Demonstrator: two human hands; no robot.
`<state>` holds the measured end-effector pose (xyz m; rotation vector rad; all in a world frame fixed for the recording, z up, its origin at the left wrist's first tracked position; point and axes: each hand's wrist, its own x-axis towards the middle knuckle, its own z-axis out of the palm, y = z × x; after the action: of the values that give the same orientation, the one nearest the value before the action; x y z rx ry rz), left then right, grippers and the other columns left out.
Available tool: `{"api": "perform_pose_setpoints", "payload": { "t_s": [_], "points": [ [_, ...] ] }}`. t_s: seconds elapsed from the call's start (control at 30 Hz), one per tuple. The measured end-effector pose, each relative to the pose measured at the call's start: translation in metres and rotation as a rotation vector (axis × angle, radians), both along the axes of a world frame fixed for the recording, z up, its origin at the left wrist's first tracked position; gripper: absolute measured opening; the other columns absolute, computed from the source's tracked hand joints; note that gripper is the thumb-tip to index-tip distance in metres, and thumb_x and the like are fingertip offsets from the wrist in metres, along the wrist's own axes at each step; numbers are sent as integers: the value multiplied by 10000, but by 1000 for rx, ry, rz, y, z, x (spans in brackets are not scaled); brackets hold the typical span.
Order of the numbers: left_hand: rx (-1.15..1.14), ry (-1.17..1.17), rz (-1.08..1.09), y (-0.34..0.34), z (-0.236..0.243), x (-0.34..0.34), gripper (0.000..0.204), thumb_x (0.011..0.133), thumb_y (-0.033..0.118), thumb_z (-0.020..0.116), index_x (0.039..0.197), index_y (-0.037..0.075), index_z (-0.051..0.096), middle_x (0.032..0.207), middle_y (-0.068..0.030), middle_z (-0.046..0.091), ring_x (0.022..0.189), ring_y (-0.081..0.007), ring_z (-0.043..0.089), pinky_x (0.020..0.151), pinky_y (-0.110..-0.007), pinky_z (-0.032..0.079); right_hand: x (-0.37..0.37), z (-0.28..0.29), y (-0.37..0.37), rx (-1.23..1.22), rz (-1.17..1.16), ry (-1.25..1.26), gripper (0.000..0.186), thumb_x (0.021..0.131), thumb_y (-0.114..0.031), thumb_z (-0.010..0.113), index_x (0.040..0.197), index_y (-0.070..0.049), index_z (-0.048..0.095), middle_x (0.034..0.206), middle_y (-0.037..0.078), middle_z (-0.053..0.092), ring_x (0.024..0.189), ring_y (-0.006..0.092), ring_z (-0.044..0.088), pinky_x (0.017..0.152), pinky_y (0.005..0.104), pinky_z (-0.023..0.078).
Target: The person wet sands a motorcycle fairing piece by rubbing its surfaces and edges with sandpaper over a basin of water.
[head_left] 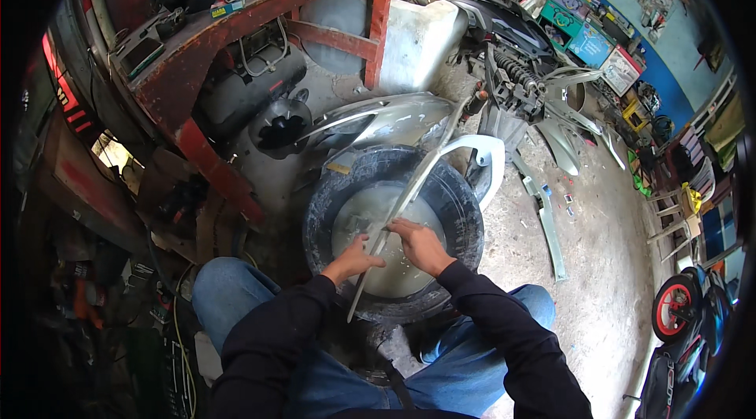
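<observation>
A long, curved, pale motorcycle body panel [421, 176] slants over a black tub [321, 206], its broad hooked end at the far right and its thin end toward me. My left hand [352, 260] grips the lower part of the panel, thumb on one side and fingers across it. On the panel's right edge, my right hand [423, 247] is closed with bent fingers; part of its grip is hidden behind the panel. Cloudy greyish water [409, 281] fills the bottom of the tub. The tub stands between my knees.
Silver-grey body panels [402, 120] lie beyond the tub, next to a dark round part [279, 127]. A red metal bench [185, 104] stands at left over a black tank [264, 68]. Stripped motorcycle parts [516, 80] and a pale strip [549, 230] lie on the right; a red-wheeled motorcycle [685, 332] stands nearby.
</observation>
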<state>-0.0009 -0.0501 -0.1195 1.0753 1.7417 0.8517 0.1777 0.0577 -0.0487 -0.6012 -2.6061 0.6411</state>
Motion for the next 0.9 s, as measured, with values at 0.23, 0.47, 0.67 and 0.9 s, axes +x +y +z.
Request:
{"api": "perform_pose_setpoints", "payload": {
  "t_s": [0.23, 0.47, 0.67, 0.9],
  "points": [
    [-150, -259, -77, 4, -13, 7, 760, 725, 353, 775, 1326, -52, 546, 1177, -199, 651, 1086, -281, 633, 943, -366, 485, 8, 0, 5, -64, -113, 99, 389, 862, 46, 525, 1214, -38, 667, 1273, 169, 667, 1252, 385, 587, 1025, 464, 493],
    [-79, 345, -48, 16, 81, 19, 785, 677, 383, 780, 1245, -103, 541, 1219, -312, 629, 1143, -432, 618, 980, -437, 509, 6, 5, 6, 219, -25, 21, 569, 755, 95, 561, 1313, -9, 599, 1377, 211, 590, 1370, 368, 493, 1136, 466, 403],
    [-61, 679, -166, 8, 169, 23, 805, 637, 372, 799, 1234, -104, 543, 1193, -269, 622, 1133, -421, 588, 960, -481, 502, 25, 14, 63, 182, -213, 136, 606, 754, 110, 511, 1345, 2, 587, 1355, 229, 600, 1308, 374, 546, 1153, 440, 385],
    [-93, 650, -157, 4, 151, 29, 815, 604, 331, 784, 1260, -83, 534, 1136, -245, 625, 1111, -405, 599, 949, -465, 511, 13, 10, 48, 204, -131, 128, 485, 854, -5, 520, 1335, 6, 582, 1370, 225, 583, 1324, 383, 520, 1122, 446, 412]
  ]
}}
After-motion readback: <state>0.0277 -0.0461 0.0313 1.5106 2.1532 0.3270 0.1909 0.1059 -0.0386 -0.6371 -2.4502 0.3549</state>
